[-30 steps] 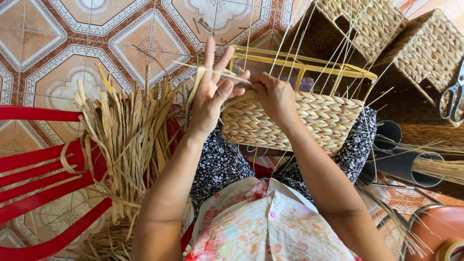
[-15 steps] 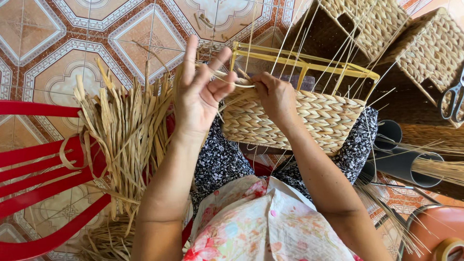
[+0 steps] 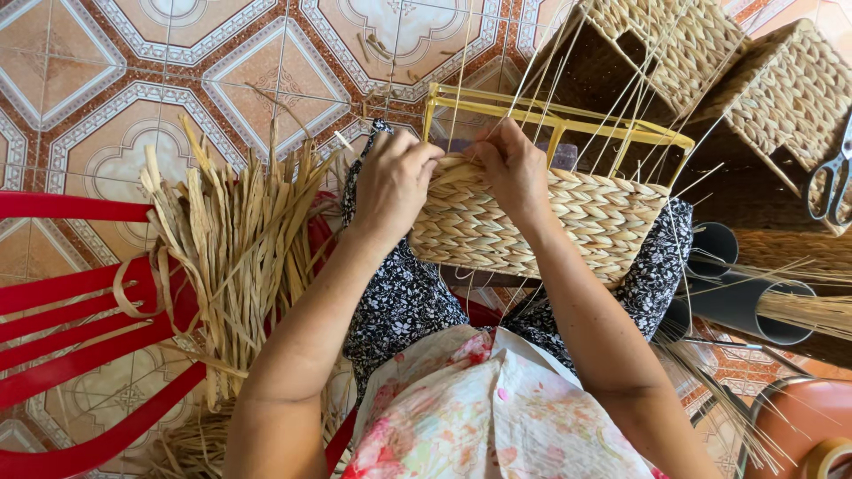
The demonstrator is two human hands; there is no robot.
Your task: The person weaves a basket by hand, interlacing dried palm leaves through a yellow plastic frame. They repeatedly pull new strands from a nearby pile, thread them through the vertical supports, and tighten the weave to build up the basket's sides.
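- A half-woven basket (image 3: 532,222) rests on the person's lap, its yellow frame (image 3: 568,120) bare above the weave.
- The left hand (image 3: 395,182) and right hand (image 3: 515,168) sit close together on the woven rim, fingers curled down and pinching the strands; the fingertips are hidden.
- A bundle of dried straw (image 3: 235,248) lies on a red chair (image 3: 80,302), partly cut off at the bottom.
- Scissors (image 3: 832,182) are clipped by the right edge.

The half-woven basket (image 3: 541,222) rests on the person's lap, a bundle of straw strips (image 3: 235,248) lying on the chair (image 3: 80,310) to its left, scissors (image 3: 832,182) on finished baskets (image 3: 781,89) to its right.
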